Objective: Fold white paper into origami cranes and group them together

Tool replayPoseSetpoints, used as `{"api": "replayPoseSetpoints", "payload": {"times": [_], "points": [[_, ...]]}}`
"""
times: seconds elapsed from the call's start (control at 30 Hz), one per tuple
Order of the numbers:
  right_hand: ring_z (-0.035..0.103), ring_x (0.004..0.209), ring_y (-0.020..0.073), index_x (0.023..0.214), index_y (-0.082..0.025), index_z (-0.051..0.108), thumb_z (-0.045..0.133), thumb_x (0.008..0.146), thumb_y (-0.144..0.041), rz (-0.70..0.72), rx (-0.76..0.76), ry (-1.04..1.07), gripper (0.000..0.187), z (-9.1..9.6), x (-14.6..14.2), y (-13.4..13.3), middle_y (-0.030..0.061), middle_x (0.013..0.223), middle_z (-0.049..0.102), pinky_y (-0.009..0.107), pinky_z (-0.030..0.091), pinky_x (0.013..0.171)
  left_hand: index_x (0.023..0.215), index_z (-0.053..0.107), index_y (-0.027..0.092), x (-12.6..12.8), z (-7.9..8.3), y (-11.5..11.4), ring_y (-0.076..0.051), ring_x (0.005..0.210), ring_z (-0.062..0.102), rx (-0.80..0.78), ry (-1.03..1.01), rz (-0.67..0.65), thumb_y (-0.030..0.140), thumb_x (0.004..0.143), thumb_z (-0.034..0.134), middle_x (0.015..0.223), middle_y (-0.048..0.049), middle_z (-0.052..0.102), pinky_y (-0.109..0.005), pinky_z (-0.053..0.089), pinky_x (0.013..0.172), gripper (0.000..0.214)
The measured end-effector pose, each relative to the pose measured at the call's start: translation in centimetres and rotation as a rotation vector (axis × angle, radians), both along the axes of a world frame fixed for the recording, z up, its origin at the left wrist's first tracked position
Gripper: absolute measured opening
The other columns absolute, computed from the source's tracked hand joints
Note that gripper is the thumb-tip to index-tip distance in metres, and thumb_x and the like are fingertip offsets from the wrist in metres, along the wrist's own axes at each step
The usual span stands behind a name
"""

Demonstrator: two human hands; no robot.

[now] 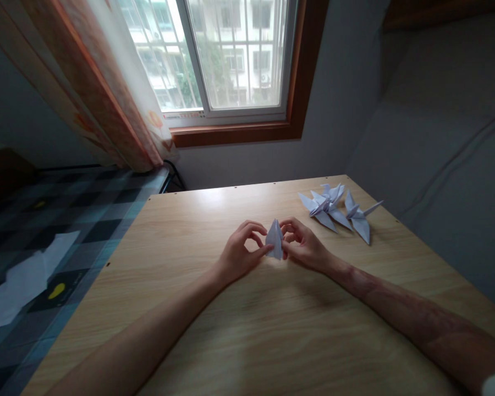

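Note:
Between my two hands stands a small piece of folded white paper point(275, 240), its narrow tip pointing up. My left hand point(245, 248) pinches its lower left side, thumb in front and the other fingers curled behind. On the opposite edge, my right hand point(302, 243) grips the paper between thumb and fingers. Some of the right fingertips are hidden behind the fold. Beyond my right hand, several finished white paper cranes point(325, 204) lie in a cluster, with one more paper crane point(358, 214) just to their right.
The light wooden table point(181, 236) spans the middle. At the left, a bed with a checked cover point(99, 242) holds white paper sheets point(28, 278). A barred window point(239, 60) and an orange patterned curtain point(103, 71) are at the back. A wall runs along the right.

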State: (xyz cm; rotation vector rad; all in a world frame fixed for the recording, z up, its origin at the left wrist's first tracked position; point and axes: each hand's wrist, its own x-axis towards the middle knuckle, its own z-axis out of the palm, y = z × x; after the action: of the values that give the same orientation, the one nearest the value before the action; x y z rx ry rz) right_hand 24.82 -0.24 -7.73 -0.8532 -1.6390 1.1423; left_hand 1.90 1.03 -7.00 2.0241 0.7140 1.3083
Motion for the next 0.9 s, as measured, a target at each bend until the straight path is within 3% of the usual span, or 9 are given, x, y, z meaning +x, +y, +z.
{"api": "replayPoseSetpoints", "payload": {"times": [0.17,0.43,0.63,0.8,0.9], "points": [[0.07,0.059,0.0111,0.122,-0.023,0.06,0.077,0.095,-0.03,0.02,0.003,-0.022,0.033,-0.23,0.09,0.05,-0.0026,0.092,0.07,0.022,0.055,0.053,0.1,0.072,0.017,0.06,0.08,-0.23,-0.014,0.082,0.071,-0.03,0.001,-0.001,0.029,0.092,0.087,0.108,-0.0072,0.071,-0.028,0.067,0.071,0.021],[0.068,0.067,0.0127,0.12,-0.023,0.063,0.075,0.093,-0.023,-0.031,0.143,-0.09,0.03,-0.46,0.06,-0.03,-0.0003,0.093,0.071,0.026,0.056,0.059,0.099,0.074,0.017,0.09,0.83,-0.45,-0.015,0.085,0.07,-0.065,0.026,-0.007,0.03,0.094,0.084,0.106,-0.0087,0.072,-0.029,0.066,0.072,0.017],[0.064,0.069,0.0122,0.125,-0.023,0.061,0.072,0.09,-0.017,-0.016,0.172,-0.105,0.037,-0.33,0.09,-0.09,-0.0019,0.091,0.069,0.026,0.056,0.066,0.09,0.077,0.018,-0.04,0.58,-0.34,-0.013,0.08,0.061,0.012,0.078,-0.022,0.032,0.091,0.087,0.102,-0.0068,0.067,-0.026,0.056,0.067,0.017],[0.065,0.068,0.0123,0.13,-0.024,0.059,0.073,0.099,-0.029,0.015,0.066,-0.035,0.035,-0.56,0.37,0.11,-0.0029,0.089,0.066,0.024,0.052,0.061,0.097,0.084,0.02,-0.32,0.34,-0.4,-0.013,0.074,0.06,-0.06,0.194,-0.1,0.034,0.094,0.084,0.093,-0.0062,0.068,-0.026,0.052,0.064,0.015],[0.07,0.074,0.015,0.132,-0.024,0.06,0.073,0.103,-0.041,0.096,0.0,0.033,0.036,-0.74,0.62,0.23,0.0002,0.094,0.07,0.025,0.054,0.064,0.096,0.084,0.019,-0.38,0.5,-0.35,-0.017,0.08,0.067,-0.106,0.195,-0.12,0.036,0.096,0.082,0.093,-0.0073,0.073,-0.03,0.057,0.074,0.017]]}}
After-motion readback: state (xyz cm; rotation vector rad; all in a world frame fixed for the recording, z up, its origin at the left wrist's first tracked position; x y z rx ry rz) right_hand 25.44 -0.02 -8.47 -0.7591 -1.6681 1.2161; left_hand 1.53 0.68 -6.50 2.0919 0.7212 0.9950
